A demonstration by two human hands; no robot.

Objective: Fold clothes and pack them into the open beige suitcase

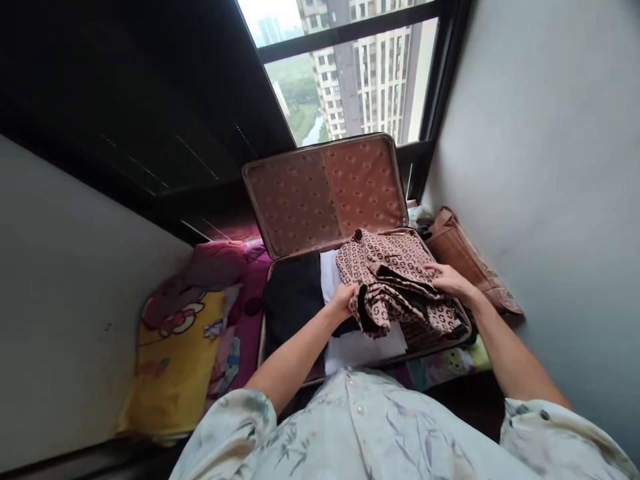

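Note:
An open suitcase lies in front of me, its patterned lid propped up against the window. Inside lie a black garment on the left and a white one in the middle. A pink-brown patterned garment sits bunched on the right side of the case. My left hand grips its left edge. My right hand rests on its right side, fingers curled onto the cloth.
A yellow and pink cartoon blanket lies to the left of the case. A brown bag leans against the white wall on the right. The window behind shows tall buildings. Walls close in on both sides.

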